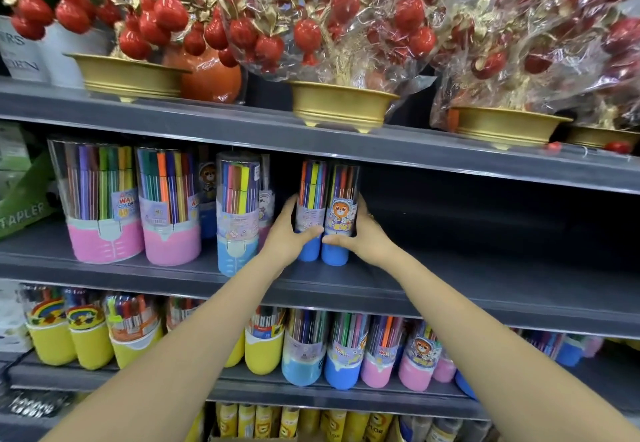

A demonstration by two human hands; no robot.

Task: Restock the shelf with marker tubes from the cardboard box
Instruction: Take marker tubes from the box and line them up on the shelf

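left hand (289, 232): fingers curled round the left blue-based marker tube (310, 209), thumb across its front just above the blue base.
right hand (360, 233): wrapped round the right blue-based marker tube (341, 213), thumb across the front low down, fingers behind it.
two tubes: upright, side by side and touching, bases on the middle shelf (450, 279) — thumbs nearly meet between them.
shelf, left of hands: light-blue-based tube (238, 213) just beside the left hand, then two wider pink-based tubes (135, 202).
shelf, right of hands: dark bare board.
lower shelf (346, 395): row of yellow, blue and pink tubes.
top shelf: gold bowls (341, 104) with red fruit decorations in plastic wrap.
cardboard box: cannot tell — not visible here.
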